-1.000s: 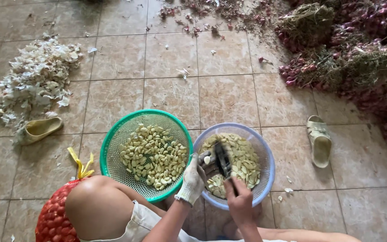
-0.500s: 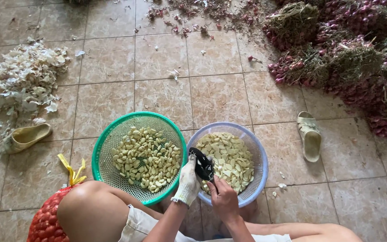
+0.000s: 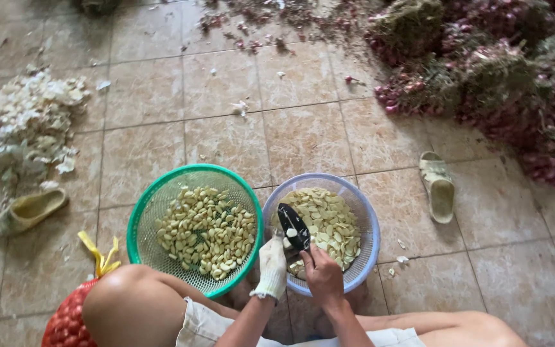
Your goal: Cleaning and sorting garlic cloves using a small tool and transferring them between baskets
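My left hand (image 3: 272, 265), in a white knit glove, holds a garlic clove up against a dark knife blade (image 3: 293, 226). My right hand (image 3: 321, 273) grips the knife's handle, blade pointing up and away. Both hands hover over the near rim of a blue-violet basket (image 3: 369, 222) that holds cut pale garlic pieces. To its left a green basket (image 3: 137, 222) holds whole peeled cloves.
A heap of white garlic skins (image 3: 24, 132) lies at the far left. One pale sandal (image 3: 33, 209) is beside it, another sandal (image 3: 438, 186) on the right. Red shallots with dry tops (image 3: 483, 77) pile up at the top right. A red mesh sack (image 3: 65, 321) sits by my knee.
The knife has tilted from pointing into the blue basket to slanting up-left between my hands. The view has shifted slightly; baskets stay put.
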